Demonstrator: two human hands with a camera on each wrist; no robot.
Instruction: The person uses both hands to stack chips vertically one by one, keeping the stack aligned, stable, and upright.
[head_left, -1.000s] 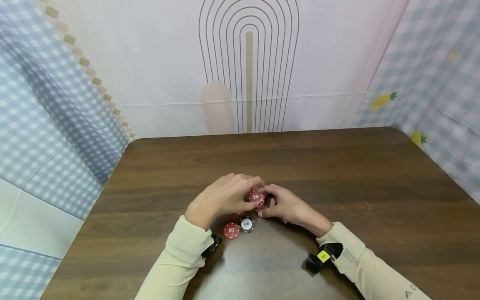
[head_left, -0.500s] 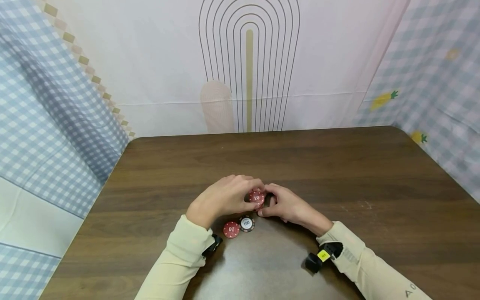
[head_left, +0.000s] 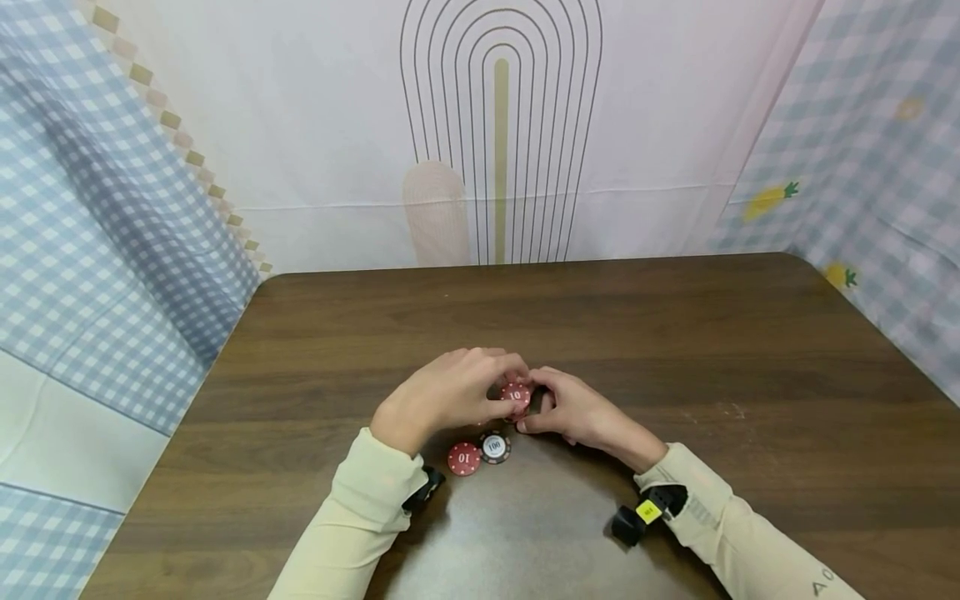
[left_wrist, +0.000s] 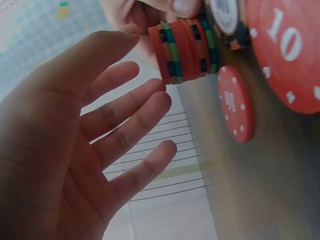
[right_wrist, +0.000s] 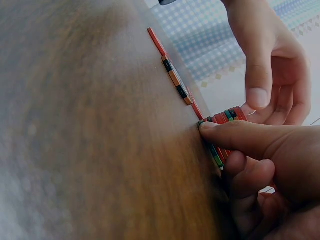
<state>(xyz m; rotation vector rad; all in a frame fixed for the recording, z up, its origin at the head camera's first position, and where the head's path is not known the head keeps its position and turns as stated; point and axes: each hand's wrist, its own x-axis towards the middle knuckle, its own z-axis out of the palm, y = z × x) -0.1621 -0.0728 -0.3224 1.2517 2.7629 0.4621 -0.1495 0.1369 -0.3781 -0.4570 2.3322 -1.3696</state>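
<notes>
A short stack of poker chips (head_left: 514, 395), with a red "10" chip on top, stands on the table between both hands. The stack's side (left_wrist: 185, 52) shows red, green-and-black and orange-and-black edges in the left wrist view. My right hand (head_left: 573, 411) pinches the lower part of the stack between thumb and fingers. My left hand (head_left: 453, 392) arches around the top of the stack, its fingers spread and loosely bent. In the right wrist view the left thumb (right_wrist: 258, 95) is apart from the chips. Whether a left fingertip touches the stack, I cannot tell.
In front of the stack lie a red "10" chip (head_left: 464, 458) and a black "100" chip (head_left: 495, 447), edges close together. Another red chip (left_wrist: 235, 102) lies flat, mostly hidden by the left hand in the head view. The wooden table (head_left: 675, 333) meets a patterned cloth behind.
</notes>
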